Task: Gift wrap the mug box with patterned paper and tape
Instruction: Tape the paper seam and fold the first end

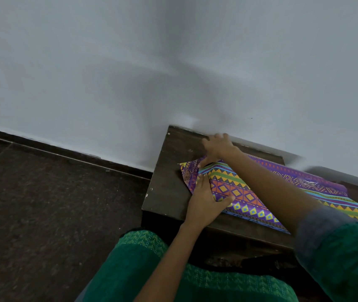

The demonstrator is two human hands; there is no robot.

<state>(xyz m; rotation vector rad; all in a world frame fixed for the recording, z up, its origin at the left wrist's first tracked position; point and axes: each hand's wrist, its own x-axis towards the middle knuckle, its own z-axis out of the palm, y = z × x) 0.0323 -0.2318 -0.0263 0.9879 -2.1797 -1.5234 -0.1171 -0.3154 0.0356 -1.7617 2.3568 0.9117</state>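
Note:
A box wrapped in patterned paper point(236, 188), purple with orange, yellow, green and blue bands, lies on a dark wooden table point(169, 171). The box itself is hidden under the paper. My left hand point(206, 199) presses flat on the paper's near left end, fingers straight, thumb spread to the right. My right hand point(217, 147) reaches across to the far left corner, its thumb touching the paper's folded edge. More patterned paper point(317, 182) runs off to the right behind my right forearm. No tape shows.
The table stands against a pale grey wall point(173, 62). Its left edge drops to a dark speckled floor point(43, 203). My lap in green patterned cloth point(152, 269) lies below the table's front edge.

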